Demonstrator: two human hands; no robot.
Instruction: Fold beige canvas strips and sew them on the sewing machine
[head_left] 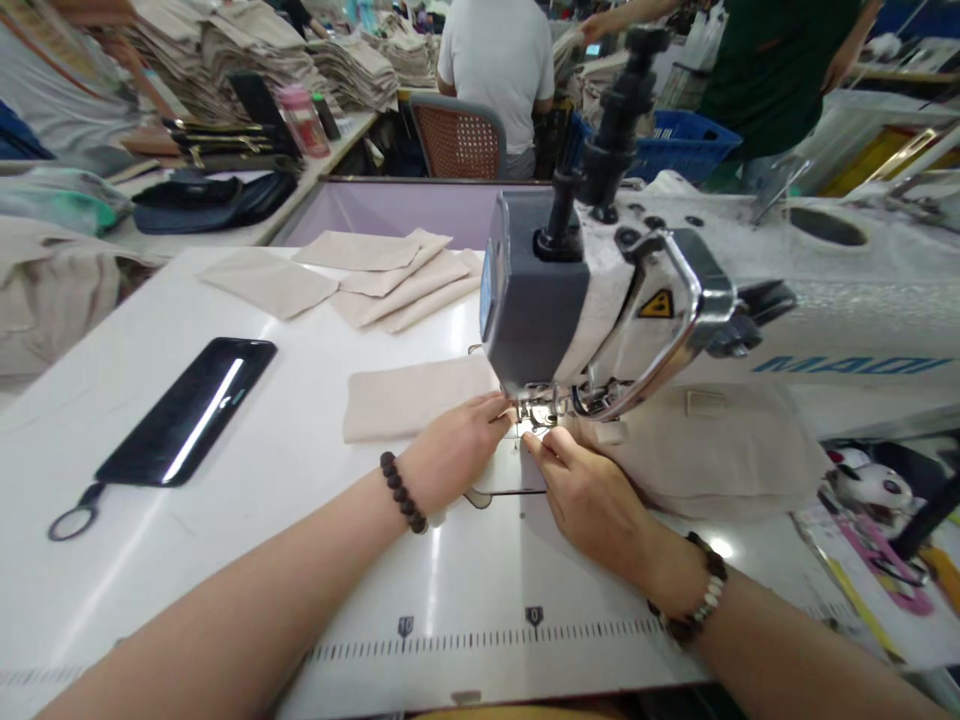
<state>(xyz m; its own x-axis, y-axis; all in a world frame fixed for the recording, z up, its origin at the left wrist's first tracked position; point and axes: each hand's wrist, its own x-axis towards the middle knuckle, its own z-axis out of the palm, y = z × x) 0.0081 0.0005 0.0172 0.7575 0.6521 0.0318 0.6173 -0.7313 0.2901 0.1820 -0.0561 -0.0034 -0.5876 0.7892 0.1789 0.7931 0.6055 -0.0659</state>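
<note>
A sewing machine (536,300) stands over the white table, its light shining on the needle and presser foot (540,412). My left hand (454,455) is just left of the foot, its fingers closed on the end of a flat beige fabric strip (409,400). At the front right of the foot is my right hand (596,500), thumb and fingers drawn together; whatever lies between the tips is too small to make out. A larger beige fabric piece (727,450) with a small stitched loop (705,403) lies beyond the right hand, under the machine arm.
Beige fabric panels (405,275) lie loosely stacked at the table's back. A black phone (187,415) with a ring strap rests at left. A printed ruler (480,640) runs along the front edge. Small items (877,490) sit at right. Co-workers (495,70) are behind, near a blue basket (682,145).
</note>
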